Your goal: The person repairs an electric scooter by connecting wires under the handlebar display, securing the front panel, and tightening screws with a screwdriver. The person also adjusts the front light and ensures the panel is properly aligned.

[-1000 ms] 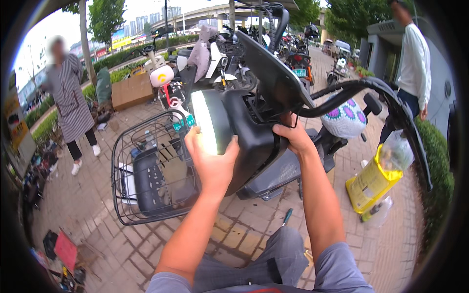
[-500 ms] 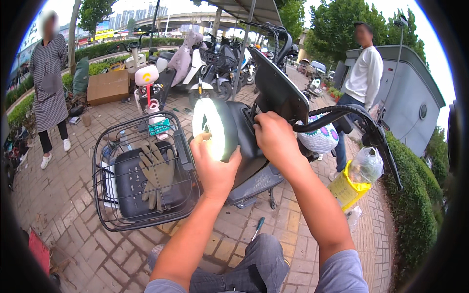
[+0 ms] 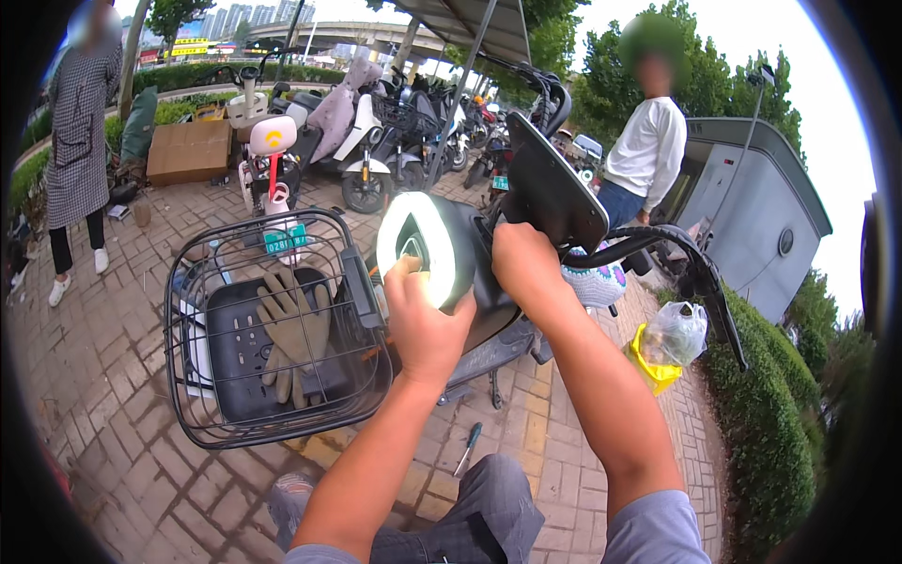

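Left fingers (image 3: 406, 274) holding glowing headlamp (image 3: 442, 242), brick paving (image 3: 122, 348), parked scooters (image 3: 362, 136)

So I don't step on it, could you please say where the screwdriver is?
In the head view, the screwdriver lies on paving slightly right of lower centre, just beyond the person's knee.

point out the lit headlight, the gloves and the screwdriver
Headlight (image 3: 417, 239), head view: inside its glowing ring
Gloves (image 3: 297, 329), head view: middle of the upper glove
Screwdriver (image 3: 473, 438), head view: its teal handle

Daylit brick paving (image 3: 117, 376); grey building (image 3: 775, 193), green hedge (image 3: 766, 404) at right; overpass (image 3: 362, 35), high-rises (image 3: 263, 19) in distance.
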`<action>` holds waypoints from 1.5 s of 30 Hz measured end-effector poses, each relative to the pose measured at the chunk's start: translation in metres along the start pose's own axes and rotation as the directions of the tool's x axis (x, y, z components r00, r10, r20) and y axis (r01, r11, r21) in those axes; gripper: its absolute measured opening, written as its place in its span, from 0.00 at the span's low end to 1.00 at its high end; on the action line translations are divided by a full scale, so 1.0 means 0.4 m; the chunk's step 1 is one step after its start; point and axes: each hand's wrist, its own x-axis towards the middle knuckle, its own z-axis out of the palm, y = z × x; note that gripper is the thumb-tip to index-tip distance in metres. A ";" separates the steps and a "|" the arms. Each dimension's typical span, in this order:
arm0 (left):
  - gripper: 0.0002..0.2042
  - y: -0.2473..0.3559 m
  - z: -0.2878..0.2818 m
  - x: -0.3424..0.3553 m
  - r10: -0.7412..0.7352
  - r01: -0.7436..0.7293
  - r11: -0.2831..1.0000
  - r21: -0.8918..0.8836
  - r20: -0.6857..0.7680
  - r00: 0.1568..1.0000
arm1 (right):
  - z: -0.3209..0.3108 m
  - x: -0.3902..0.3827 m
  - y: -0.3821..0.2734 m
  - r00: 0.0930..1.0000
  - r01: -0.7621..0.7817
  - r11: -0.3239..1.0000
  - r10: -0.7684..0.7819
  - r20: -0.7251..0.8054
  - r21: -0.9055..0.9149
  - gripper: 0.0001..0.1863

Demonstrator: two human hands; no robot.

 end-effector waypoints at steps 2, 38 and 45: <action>0.26 -0.009 0.001 0.000 0.012 -0.012 1.000 0.021 0.000 1.000 | 0.011 -0.005 0.001 0.999 -0.005 1.000 0.005 -0.044 0.015 0.07; 0.25 -0.004 -0.009 0.003 0.015 -0.016 0.999 0.042 0.026 1.000 | 0.023 0.048 -0.047 0.958 -0.233 0.960 0.253 -0.132 0.156 0.10; 0.28 -0.003 -0.003 0.005 0.016 -0.017 1.000 0.009 0.017 1.000 | 0.017 0.068 -0.062 0.927 -0.332 0.905 0.365 -0.087 0.265 0.10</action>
